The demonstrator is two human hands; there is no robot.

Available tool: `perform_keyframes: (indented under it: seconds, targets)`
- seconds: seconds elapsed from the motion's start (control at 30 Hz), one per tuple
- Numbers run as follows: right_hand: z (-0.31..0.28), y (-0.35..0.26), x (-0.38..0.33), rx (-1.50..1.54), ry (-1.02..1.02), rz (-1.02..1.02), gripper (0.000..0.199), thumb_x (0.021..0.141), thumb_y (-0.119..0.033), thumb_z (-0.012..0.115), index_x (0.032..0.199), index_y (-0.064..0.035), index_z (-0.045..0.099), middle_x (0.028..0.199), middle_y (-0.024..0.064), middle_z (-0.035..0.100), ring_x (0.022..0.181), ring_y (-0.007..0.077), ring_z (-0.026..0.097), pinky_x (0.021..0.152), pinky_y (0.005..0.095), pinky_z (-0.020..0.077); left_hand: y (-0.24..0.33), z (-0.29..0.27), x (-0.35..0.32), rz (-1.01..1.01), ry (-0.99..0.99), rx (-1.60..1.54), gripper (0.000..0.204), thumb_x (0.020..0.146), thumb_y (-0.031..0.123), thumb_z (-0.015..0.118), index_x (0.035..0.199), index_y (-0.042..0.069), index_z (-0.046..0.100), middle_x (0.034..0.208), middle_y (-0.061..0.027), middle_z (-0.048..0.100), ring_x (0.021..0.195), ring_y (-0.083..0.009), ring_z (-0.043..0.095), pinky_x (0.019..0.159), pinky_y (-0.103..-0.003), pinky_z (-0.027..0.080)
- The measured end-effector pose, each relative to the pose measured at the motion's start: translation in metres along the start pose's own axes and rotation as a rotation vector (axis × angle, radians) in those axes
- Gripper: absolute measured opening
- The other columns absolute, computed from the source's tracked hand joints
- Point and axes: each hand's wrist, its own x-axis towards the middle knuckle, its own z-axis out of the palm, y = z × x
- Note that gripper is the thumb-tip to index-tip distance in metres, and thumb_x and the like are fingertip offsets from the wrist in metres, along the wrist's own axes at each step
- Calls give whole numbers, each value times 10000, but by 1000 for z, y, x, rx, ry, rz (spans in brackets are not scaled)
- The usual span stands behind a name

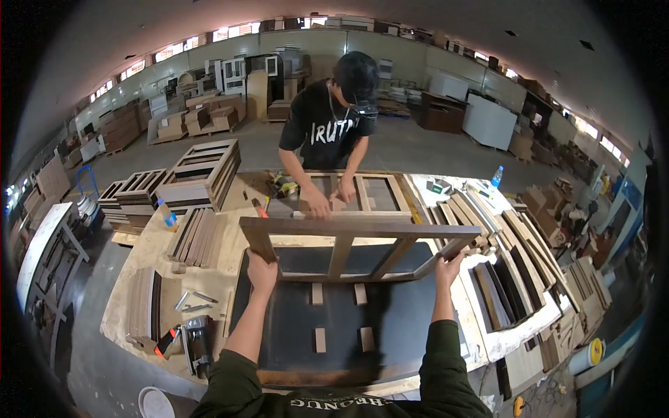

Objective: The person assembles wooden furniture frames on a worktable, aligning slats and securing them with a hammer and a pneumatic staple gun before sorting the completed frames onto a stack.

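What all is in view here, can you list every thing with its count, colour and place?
wooden frame: one, brown, held up over the dark mat
dark mat: one, black, on the workbench
small wood blocks: four, tan, on the mat
second frame: one, brown, under the co-worker's hands
co-worker: one, black shirt, far side of bench
stacked frames: several, brown, left
wood strips: many, brown, right
nail gun: one, dark, lower left
water bottle: one, blue, far right
left hand: gripping the frame's left side
right hand: gripping its right side

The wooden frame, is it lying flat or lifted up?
Lifted up: the wooden frame is gripped by left hand and right hand.
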Motion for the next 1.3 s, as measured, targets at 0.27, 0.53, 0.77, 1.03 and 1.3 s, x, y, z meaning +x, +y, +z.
perform_keyframes:
  seconds: [0.27, 0.53, 0.77, 1.03, 1.3]
  targets:
    - [-27, 1, 3, 258, -347, 121, 687, 877, -257, 599, 1419, -14, 255, 1375, 198, 410, 1279, 291, 400, 1042, 327, 308, -33, -22, -7, 169, -41, 165, 626, 681, 145, 725, 1202, -42, 432, 1042, -266, 585, 980, -439, 540, 819, -456, 455]
    - [-146, -9, -39, 1211, -596, 659, 1077, 725, -843, 331, 1363, 26, 332, 1352, 168, 402, 1228, 295, 368, 1062, 378, 247, -93, -103, -54, -529, -489, -1258, 431, 884, 162, 518, 1274, -17, 485, 1158, -138, 589, 1063, -253, 563, 930, -373, 462]
    - [-222, 89, -98, 900, -593, 903, 892, 785, -743, 420, 1208, 34, 534, 1114, 133, 609, 995, 282, 564, 912, 420, 416, -106, -126, -105, -733, -742, -687, 559, 821, 141, 669, 1291, -60, 443, 1169, -102, 579, 1044, -184, 563, 909, -296, 444]
    - [-175, 70, -95, -67, -722, 690, 407, 740, -312, 747, 953, -2, 594, 784, 50, 607, 690, 150, 581, 618, 298, 461, -90, -84, -133, 61, -537, 340, 880, 656, 214, 795, 1362, -3, 316, 1233, -238, 518, 1048, -356, 575, 893, -378, 466]
    - [-142, 66, -116, -547, -557, 294, 563, 526, -269, 874, 876, 69, 589, 759, 143, 643, 695, 237, 619, 654, 341, 490, -76, -60, -149, -163, -517, 509, 680, 684, 158, 694, 1302, 132, 411, 1203, -199, 488, 1112, -373, 494, 962, -520, 362]
